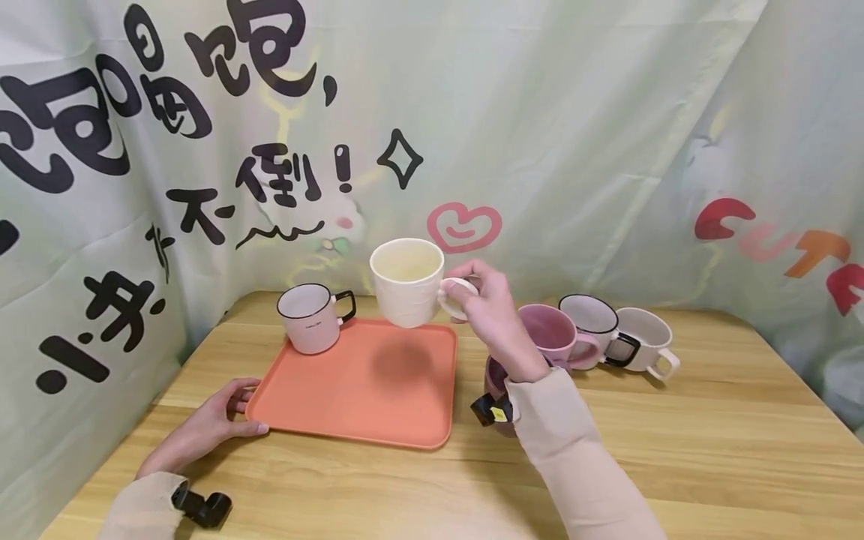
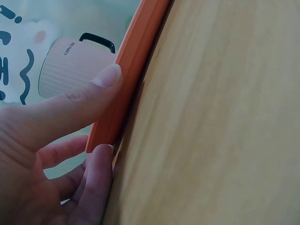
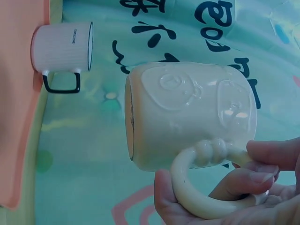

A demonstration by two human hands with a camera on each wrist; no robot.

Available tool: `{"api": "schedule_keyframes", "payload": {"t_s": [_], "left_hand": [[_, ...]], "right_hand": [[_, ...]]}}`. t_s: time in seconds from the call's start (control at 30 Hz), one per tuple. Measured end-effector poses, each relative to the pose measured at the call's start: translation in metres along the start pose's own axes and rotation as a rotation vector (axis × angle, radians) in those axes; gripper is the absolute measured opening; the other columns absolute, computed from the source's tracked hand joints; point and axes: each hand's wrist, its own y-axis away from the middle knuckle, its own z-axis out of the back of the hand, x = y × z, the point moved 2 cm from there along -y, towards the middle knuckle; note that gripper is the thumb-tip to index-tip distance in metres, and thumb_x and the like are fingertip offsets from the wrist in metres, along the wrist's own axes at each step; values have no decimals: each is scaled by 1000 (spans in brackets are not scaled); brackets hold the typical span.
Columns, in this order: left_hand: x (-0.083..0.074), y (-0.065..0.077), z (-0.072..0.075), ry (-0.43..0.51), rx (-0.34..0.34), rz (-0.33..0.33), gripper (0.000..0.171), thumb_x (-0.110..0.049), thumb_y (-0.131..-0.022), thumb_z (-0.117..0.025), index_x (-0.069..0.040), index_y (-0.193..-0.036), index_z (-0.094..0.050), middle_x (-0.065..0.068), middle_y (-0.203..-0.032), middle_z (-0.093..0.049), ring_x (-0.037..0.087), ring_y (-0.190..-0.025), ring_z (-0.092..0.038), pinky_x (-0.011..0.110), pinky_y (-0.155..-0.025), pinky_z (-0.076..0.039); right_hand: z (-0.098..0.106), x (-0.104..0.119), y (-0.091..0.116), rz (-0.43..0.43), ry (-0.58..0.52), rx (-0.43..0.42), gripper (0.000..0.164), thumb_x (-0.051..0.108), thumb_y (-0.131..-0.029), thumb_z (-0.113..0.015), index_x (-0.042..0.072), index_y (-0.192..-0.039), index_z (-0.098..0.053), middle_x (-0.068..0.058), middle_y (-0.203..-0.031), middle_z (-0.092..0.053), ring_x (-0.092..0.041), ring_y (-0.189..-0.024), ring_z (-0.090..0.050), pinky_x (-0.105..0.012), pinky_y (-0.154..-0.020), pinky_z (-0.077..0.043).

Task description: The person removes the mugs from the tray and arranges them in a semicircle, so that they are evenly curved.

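Note:
My right hand [image 1: 482,296] grips the handle of a cream mug [image 1: 407,281], lifted above the orange tray [image 1: 351,390]. The mug's shadow falls on the tray. In the right wrist view, raised bear-like figures show on the cream mug [image 3: 197,112], and its round handle passes between my fingers [image 3: 262,154]. At the tray's near left corner my left hand [image 1: 209,427] holds the rim, thumb along the front edge and fingers round the side. A pale pink mug [image 1: 313,326] with black rim and black handle stands at the tray's back left corner.
To the right of the tray stand a pink mug [image 1: 550,330], a white mug [image 1: 587,315] with black rim and handle, and a cream-white mug [image 1: 648,341]. A darker purple mug [image 1: 496,379] is partly behind my right wrist. A printed curtain [image 1: 540,150] hangs behind the wooden table [image 1: 729,435].

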Motion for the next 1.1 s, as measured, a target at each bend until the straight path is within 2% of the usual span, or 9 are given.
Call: {"api": "schedule_keyframes", "payload": {"t_s": [0.23, 0.53, 0.73, 0.9, 1.1], "left_hand": [[1, -1, 0, 8, -6, -3, 77, -13, -83, -84, 12, -142, -40, 17, -115, -60, 25, -100, -57, 27, -80, -48], [2, -1, 1, 14, -7, 1, 78, -14, -83, -85, 12, -142, -40, 18, -117, -60, 21, -99, -58, 27, -80, -48], [3, -3, 0, 31, -2, -25, 76, -13, -84, -84, 11, -142, -41, 17, -116, -60, 18, -97, -58, 27, -79, -48], [1, -3, 0, 39, -7, -52, 74, -12, -83, -84, 11, -141, -43, 15, -112, -61, 13, -95, -57, 26, -79, -47], [1, -1, 0, 15, -2, -22, 76, -13, -84, -84, 11, -142, -41, 16, -114, -59, 20, -97, -57, 27, -79, -47]], "right_hand": [[18, -1, 2, -9, -27, -9, 7, -4, -97, -60, -7, -103, -59, -16, -92, -69, -13, -76, -64, -30, -65, -56], [36, -1, 7, -11, 3, -30, 13, -1, -99, -58, -11, -107, -57, -13, -93, -68, -14, -80, -64, -31, -68, -56], [47, 2, 10, 3, -15, -55, 7, -3, -98, -57, -9, -102, -58, -6, -90, -68, -11, -79, -65, -30, -66, -56], [58, 4, 14, -4, 6, -67, 9, -1, -99, -57, -8, -104, -58, -4, -92, -68, -11, -80, -64, -29, -65, -56], [71, 4, 21, 1, 50, -70, 10, 2, -100, -58, -7, -106, -58, 1, -91, -68, -13, -84, -63, -28, -75, -54]]}}
